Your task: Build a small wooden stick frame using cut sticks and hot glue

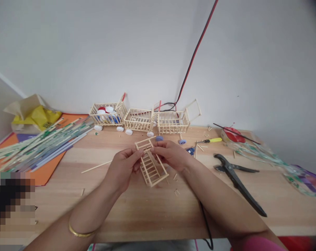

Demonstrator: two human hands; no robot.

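Above the middle of the table I hold a small open frame (pixel 150 167) made of thin wooden sticks, with rungs like a ladder, tilted. My left hand (pixel 123 164) is closed on its left side, thumb on a stick. My right hand (pixel 171 153) pinches its upper right part; whether a loose stick is between those fingers I cannot tell. Behind my hands stand a stick cart holding bottle caps (pixel 107 115), a second stick cart (pixel 139 120) with white cap wheels, and a third stick cart (pixel 173 122) with a raised handle.
Bundled sticks (pixel 48 143) lie on orange card at left, near a yellow bag (pixel 37 116). Large pliers (pixel 236 181), a yellow-handled tool (pixel 212 140) and plastic wrappers (pixel 268 157) lie at right. Stick offcuts (pixel 177 192) are scattered about. A black cable (pixel 205 219) hangs over the front edge.
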